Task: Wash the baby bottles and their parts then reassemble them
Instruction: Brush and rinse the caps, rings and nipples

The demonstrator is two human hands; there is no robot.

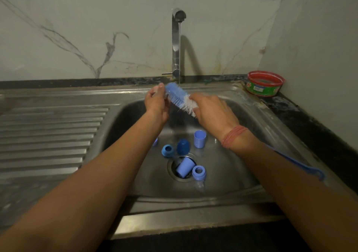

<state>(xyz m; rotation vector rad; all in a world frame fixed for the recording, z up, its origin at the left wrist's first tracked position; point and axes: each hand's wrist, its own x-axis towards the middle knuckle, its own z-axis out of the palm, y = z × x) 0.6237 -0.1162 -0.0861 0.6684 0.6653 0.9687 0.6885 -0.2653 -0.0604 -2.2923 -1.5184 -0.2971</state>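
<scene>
My right hand (211,110) grips a bottle brush (179,96) with blue and white bristles; its blue handle runs under my forearm to a loop (317,174). My left hand (157,104) is curled round a small pale part (155,92) held against the brush tip under the water stream; what the part is I cannot tell. In the sink basin (232,170) lie an upright light blue cap (200,139), a dark blue dome cap (183,146), a blue collar ring (168,150), another light blue cap (184,167) on the drain, a second collar ring (199,172) and a clear teat (200,186).
The tap (176,44) runs at the back of the sink. A red and green tub (264,83) sits on the dark counter at the right corner. The ribbed steel drainboard (48,135) lies to the left. Marble wall stands behind and to the right.
</scene>
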